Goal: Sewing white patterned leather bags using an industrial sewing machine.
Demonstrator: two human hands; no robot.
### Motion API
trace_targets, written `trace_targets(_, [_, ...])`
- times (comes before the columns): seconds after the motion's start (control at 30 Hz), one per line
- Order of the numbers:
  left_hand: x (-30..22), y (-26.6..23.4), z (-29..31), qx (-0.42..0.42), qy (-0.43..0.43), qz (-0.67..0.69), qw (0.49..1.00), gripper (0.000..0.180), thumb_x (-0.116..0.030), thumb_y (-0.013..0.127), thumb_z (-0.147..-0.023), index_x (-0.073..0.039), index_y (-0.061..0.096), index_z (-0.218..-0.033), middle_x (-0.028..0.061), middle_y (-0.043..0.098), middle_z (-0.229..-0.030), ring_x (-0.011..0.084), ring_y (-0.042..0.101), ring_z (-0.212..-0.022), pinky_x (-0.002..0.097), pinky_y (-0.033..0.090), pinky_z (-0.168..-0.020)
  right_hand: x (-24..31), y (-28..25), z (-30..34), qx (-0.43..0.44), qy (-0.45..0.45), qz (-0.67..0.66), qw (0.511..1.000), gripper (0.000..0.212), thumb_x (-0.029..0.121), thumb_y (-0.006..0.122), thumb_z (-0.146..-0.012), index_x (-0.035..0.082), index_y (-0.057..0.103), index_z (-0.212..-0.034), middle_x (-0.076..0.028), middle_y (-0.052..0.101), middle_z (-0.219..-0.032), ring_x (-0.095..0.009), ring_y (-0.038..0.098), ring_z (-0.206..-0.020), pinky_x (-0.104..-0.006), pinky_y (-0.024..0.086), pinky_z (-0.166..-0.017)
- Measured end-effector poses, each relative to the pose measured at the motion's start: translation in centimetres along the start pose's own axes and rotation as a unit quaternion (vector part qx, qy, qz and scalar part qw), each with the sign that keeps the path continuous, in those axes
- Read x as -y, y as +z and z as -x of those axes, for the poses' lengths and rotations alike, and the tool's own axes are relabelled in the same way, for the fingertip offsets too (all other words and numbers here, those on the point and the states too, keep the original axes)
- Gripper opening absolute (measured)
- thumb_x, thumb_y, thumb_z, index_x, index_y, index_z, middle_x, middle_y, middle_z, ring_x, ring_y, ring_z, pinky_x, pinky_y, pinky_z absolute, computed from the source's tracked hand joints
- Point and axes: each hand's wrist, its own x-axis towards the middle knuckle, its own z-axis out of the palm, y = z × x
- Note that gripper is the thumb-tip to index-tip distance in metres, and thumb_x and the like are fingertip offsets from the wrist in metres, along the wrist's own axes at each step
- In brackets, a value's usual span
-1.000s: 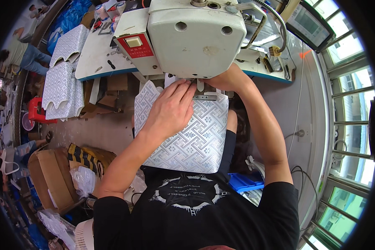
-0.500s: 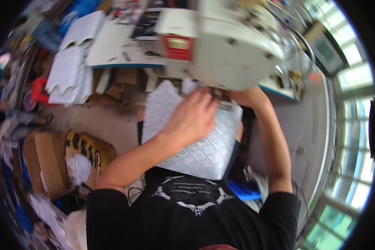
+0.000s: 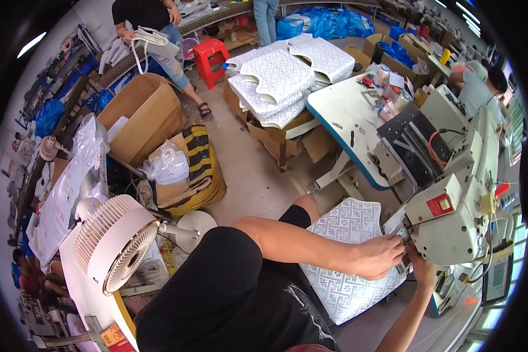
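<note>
A white panel with a grey geometric pattern (image 3: 346, 293) hangs from the sewing machine (image 3: 449, 229) over my lap, its upper edge near the machine's needle area. My left hand (image 3: 382, 257) lies over the panel beside the machine head, its fingers curled together; what the fingertips hold is hidden. Close by on the right, my right hand (image 3: 422, 267) reaches up under the machine head, which partly covers its fingers. A small white piece (image 3: 395, 224) shows just beyond my left fingers.
Similar panels (image 3: 278, 73) lie stacked beyond the white worktable (image 3: 346, 111). A white fan (image 3: 114, 240) stands at left, near open cardboard boxes (image 3: 141, 120) and a yellow-black taped bundle (image 3: 202, 170). Further off are a red stool (image 3: 211, 61) and a standing person (image 3: 149, 17) holding something white.
The view has swung left and up, so the machine and my hands now appear further right. Both hands remain at the machine head, and the panel still hangs beneath them.
</note>
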Motion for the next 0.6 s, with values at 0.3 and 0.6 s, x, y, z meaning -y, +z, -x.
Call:
trace_targets(0.3, [-0.3, 0.4, -0.3, -0.004, -0.005, -0.038, 0.999, 0.055, -0.037, 0.070, -0.084, 0.005, 0.066, -0.118, 0.0156, 0.062, -0.120, 0.0349, 0.051, -0.124, 0.0413, 0.043, -0.109, 0.1, -0.5, 0.0, 0.004, 0.030, -0.045, 0.999, 0.013, 0.011, 0.071, -0.094, 0.000, 0.067, -0.102, -0.005, 0.067, -0.086, -0.019, 0.060, -0.078, -0.0378, 0.051, -0.073])
trace_targets(0.6, [-0.6, 0.2, -0.1, -0.010, -0.010, -0.077, 0.997, 0.052, -0.038, 0.068, -0.085, 0.004, 0.066, -0.117, 0.0164, 0.062, -0.121, 0.0346, 0.052, -0.123, 0.0415, 0.042, -0.109, 0.5, -0.2, 0.3, -0.007, 0.050, -0.058, 0.997, 0.010, 0.010, 0.070, -0.095, 0.000, 0.067, -0.099, -0.004, 0.066, -0.083, -0.017, 0.058, -0.073, -0.0355, 0.049, -0.068])
